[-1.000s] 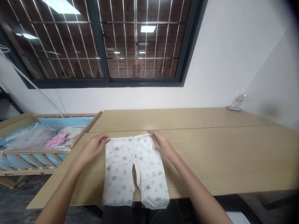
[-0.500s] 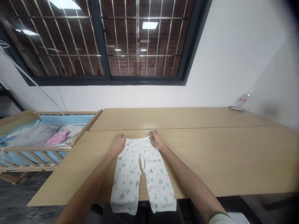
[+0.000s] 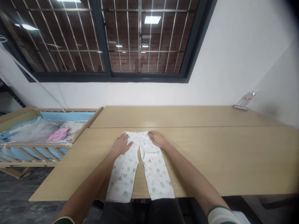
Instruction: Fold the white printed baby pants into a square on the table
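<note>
Small white baby pants (image 3: 153,169) with a green leaf and animal print lie spread on the wooden table, waistband away from me and leg cuffs at the near edge. My left hand (image 3: 121,144) rests flat on the left side of the waist, thumb apart from the fingers. At the opposite waist corner, my right hand (image 3: 157,138) lies with its fingers stretched over the fabric. Both hands look open and touch the cloth. A narrow gap between the legs shows the tabletop.
The wooden table (image 3: 210,155) reaches the wall below a barred window (image 3: 147,40). To the left stands a wooden crib (image 3: 70,144) with blue lining, holding pink cloth (image 3: 59,134) and white netting (image 3: 35,132). A clear plastic bottle (image 3: 247,99) is at the far right corner.
The pants have shifted slightly away from me, their cuffs drawing back toward the table edge. My left hand has gone from gripping the waist corner to lying flat; my right fingers have flattened too.
</note>
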Demonstrator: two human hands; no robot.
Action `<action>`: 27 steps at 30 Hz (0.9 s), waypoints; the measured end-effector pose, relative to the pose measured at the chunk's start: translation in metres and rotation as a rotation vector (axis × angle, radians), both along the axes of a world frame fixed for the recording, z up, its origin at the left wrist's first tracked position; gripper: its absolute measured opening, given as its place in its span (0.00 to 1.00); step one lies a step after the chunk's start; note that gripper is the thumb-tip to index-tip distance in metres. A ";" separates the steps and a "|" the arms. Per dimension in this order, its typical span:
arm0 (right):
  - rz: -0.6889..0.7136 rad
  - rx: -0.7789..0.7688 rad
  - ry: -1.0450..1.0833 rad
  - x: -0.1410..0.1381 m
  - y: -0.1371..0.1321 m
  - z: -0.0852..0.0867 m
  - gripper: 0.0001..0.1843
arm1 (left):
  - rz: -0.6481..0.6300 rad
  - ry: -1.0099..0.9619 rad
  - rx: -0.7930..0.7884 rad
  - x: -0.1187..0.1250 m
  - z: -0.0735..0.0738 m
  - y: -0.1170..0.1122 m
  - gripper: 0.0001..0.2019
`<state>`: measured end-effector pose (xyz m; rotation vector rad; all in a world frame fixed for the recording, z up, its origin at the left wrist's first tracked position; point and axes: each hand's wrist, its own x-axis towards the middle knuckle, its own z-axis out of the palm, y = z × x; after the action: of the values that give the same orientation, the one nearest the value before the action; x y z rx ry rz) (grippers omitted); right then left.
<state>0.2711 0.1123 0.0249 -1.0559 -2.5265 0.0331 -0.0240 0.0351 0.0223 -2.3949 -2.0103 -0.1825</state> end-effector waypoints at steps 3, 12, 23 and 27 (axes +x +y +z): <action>-0.031 -0.085 0.026 -0.004 0.015 0.002 0.19 | 0.026 0.002 -0.015 0.002 0.002 0.016 0.35; -0.127 -0.243 0.202 -0.012 0.046 0.007 0.16 | 0.016 -0.024 -0.025 0.018 0.038 0.015 0.32; -0.522 -0.497 0.578 -0.009 0.076 0.011 0.10 | -0.309 -0.206 -0.155 0.172 0.068 -0.163 0.19; -0.560 -0.576 0.627 -0.014 0.076 0.015 0.08 | -0.225 -0.257 -0.272 0.197 0.058 -0.173 0.22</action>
<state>0.2566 0.1884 0.0401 -1.6192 -1.6217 0.8289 0.1734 -0.1380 0.0803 -2.9043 -1.9686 -0.2450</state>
